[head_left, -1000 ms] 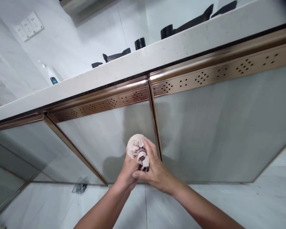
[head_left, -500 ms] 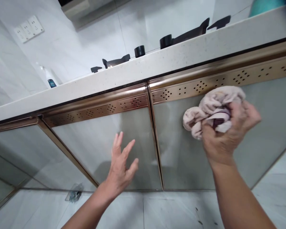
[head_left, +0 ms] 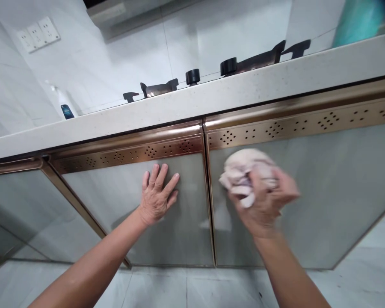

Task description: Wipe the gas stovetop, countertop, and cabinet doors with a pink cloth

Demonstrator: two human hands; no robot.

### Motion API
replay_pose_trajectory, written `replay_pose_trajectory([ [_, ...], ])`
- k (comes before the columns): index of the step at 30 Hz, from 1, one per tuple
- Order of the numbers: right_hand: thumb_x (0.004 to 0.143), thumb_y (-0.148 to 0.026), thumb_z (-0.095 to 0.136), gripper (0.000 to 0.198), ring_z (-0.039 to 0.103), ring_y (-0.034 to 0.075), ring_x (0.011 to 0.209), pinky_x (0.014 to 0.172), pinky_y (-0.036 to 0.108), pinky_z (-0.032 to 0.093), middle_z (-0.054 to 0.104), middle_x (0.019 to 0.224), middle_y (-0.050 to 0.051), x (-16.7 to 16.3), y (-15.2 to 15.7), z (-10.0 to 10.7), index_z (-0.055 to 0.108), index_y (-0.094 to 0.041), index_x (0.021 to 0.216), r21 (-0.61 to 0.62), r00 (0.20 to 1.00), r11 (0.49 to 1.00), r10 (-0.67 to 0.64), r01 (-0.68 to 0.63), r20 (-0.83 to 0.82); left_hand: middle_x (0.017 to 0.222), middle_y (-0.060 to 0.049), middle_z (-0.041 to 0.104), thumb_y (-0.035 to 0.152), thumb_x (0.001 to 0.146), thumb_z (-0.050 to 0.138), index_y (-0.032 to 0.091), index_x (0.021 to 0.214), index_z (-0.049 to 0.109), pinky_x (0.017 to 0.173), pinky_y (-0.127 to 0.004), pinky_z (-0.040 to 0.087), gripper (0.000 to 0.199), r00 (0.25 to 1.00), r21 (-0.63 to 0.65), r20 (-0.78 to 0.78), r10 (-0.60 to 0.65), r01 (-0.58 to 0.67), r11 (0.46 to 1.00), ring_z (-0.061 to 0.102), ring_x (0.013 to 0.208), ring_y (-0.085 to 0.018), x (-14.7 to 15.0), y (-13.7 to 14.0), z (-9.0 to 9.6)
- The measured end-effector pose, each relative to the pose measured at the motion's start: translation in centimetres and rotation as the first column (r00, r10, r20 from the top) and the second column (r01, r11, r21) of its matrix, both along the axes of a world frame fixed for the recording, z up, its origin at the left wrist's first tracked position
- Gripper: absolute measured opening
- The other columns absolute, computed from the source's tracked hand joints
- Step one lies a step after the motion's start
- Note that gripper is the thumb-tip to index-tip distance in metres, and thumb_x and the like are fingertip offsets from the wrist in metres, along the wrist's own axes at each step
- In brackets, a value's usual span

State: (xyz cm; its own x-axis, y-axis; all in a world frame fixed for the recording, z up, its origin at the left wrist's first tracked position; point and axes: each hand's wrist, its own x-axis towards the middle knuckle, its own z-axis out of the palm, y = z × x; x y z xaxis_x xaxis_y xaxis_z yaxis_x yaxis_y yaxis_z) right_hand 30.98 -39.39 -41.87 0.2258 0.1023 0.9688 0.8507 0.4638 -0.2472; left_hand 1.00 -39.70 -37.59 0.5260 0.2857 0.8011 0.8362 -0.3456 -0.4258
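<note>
My right hand (head_left: 266, 201) is closed round a bunched pale pink cloth (head_left: 244, 169), which lies against the upper left part of the right cabinet door (head_left: 324, 184). Both hand and cloth are somewhat smeared by motion. Flat on the middle cabinet door (head_left: 186, 214), just under its perforated bronze strip, rests my left hand (head_left: 155, 194) with the fingers spread and nothing in them. Bronze metal frames edge the doors, and a narrow dark gap runs between these two.
Above the doors runs a white countertop edge (head_left: 167, 109). Black stove knobs (head_left: 192, 77) and pan supports (head_left: 259, 62) stand on it. A white bottle (head_left: 64, 102) is at the left and a teal object (head_left: 356, 21) at the far right. Below lies the tiled floor (head_left: 160, 286).
My right hand has moved the cloth left and slightly down across the right door. My left hand has risen a little and now lies flat on the middle door.
</note>
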Motion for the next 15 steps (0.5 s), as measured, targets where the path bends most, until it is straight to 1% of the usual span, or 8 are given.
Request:
replay_pose_trajectory([
  [2, 0.08, -0.032, 0.073, 0.066, 0.041, 0.042, 0.125, 0.103, 0.064, 0.041, 0.034, 0.138, 0.017, 1.5, 0.0, 2.3, 0.052, -0.029, 0.142, 0.051, 0.984, 0.997, -0.047, 0.057, -0.174, 0.167, -0.007, 0.028, 0.032, 0.09, 0.065, 0.035, 0.151, 0.045, 0.128, -0.048, 0.005, 0.065, 1.0, 0.007, 0.018, -0.004, 0.004, 1.0, 0.013, 0.158, -0.027, 0.0, 0.3, -0.4],
  [4, 0.081, -0.03, 0.068, 0.062, 0.045, 0.041, 0.122, 0.101, 0.063, 0.042, 0.038, 0.133, 0.017, 1.2, -0.1, 4.8, 0.052, -0.026, 0.141, 0.077, 0.962, 0.996, -0.028, 0.051, -0.273, 0.167, -0.006, 0.029, 0.033, 0.09, 0.066, 0.034, 0.151, 0.046, 0.128, -0.048, 0.004, 0.064, 0.999, 0.029, 0.031, -0.02, 0.019, 0.999, 0.012, 0.159, -0.027, 0.2, 0.5, -0.5],
  [6, 0.084, -0.033, 0.065, 0.059, 0.046, 0.04, 0.12, 0.1, 0.063, 0.041, 0.043, 0.129, 0.017, -0.9, -0.4, 6.8, 0.052, -0.026, 0.14, 0.086, 0.978, 0.996, 0.009, 0.009, -0.209, 0.167, -0.006, 0.029, 0.033, 0.089, 0.066, 0.033, 0.15, 0.046, 0.128, -0.047, 0.005, 0.065, 0.999, 0.063, 0.028, -0.035, 0.033, 0.997, 0.011, 0.159, -0.026, 0.3, 0.6, -0.5],
  [8, 0.088, -0.04, 0.062, 0.054, 0.047, 0.039, 0.121, 0.1, 0.062, 0.039, 0.048, 0.128, 0.014, -3.7, -0.9, 8.0, 0.052, -0.031, 0.14, 0.038, 0.999, 0.999, 0.031, -0.03, -0.043, 0.167, -0.007, 0.029, 0.033, 0.088, 0.067, 0.031, 0.15, 0.047, 0.128, -0.046, 0.006, 0.065, 0.999, 0.095, 0.015, -0.042, 0.041, 0.995, 0.011, 0.159, -0.026, 0.3, 0.7, -0.5],
  [9, 0.09, -0.043, 0.059, 0.05, 0.048, 0.038, 0.121, 0.1, 0.06, 0.039, 0.051, 0.128, 0.012, -5.0, -1.2, 8.1, 0.052, -0.034, 0.139, -0.006, 0.998, 0.999, 0.046, -0.046, 0.051, 0.166, -0.008, 0.03, 0.033, 0.088, 0.067, 0.031, 0.149, 0.048, 0.128, -0.046, 0.007, 0.065, 0.999, 0.102, 0.012, -0.043, 0.042, 0.994, 0.012, 0.158, -0.026, 0.3, 0.7, -0.4],
  [11, 0.094, -0.044, 0.056, 0.045, 0.048, 0.035, 0.121, 0.1, 0.056, 0.038, 0.053, 0.131, 0.009, -6.8, -1.7, 7.2, 0.052, -0.038, 0.138, -0.116, 0.98, 0.991, 0.087, -0.066, 0.181, 0.165, -0.008, 0.034, 0.035, 0.088, 0.067, 0.031, 0.148, 0.05, 0.128, -0.046, 0.007, 0.063, 0.999, 0.087, 0.012, -0.043, 0.041, 0.995, 0.014, 0.158, -0.026, 0.2, 0.7, -0.5],
  [12, 0.094, -0.042, 0.056, 0.045, 0.049, 0.034, 0.12, 0.098, 0.054, 0.038, 0.053, 0.132, 0.009, -7.1, -2.0, 6.1, 0.051, -0.038, 0.138, -0.162, 0.971, 0.985, 0.102, -0.067, 0.217, 0.164, -0.008, 0.036, 0.035, 0.088, 0.067, 0.032, 0.147, 0.051, 0.128, -0.046, 0.006, 0.061, 0.999, 0.07, 0.015, -0.041, 0.04, 0.997, 0.016, 0.158, -0.026, 0.1, 0.6, -0.5],
  [15, 0.089, -0.036, 0.06, 0.049, 0.052, 0.031, 0.107, 0.086, 0.046, 0.042, 0.056, 0.127, 0.013, -5.9, -2.7, 0.6, 0.052, -0.029, 0.137, -0.248, 0.928, 0.966, 0.154, -0.069, 0.34, 0.162, -0.007, 0.041, 0.037, 0.089, 0.066, 0.033, 0.145, 0.052, 0.128, -0.046, 0.006, 0.057, 0.999, 0.046, 0.013, -0.032, 0.031, 0.998, 0.017, 0.158, -0.025, 0.1, 0.5, -0.5],
])
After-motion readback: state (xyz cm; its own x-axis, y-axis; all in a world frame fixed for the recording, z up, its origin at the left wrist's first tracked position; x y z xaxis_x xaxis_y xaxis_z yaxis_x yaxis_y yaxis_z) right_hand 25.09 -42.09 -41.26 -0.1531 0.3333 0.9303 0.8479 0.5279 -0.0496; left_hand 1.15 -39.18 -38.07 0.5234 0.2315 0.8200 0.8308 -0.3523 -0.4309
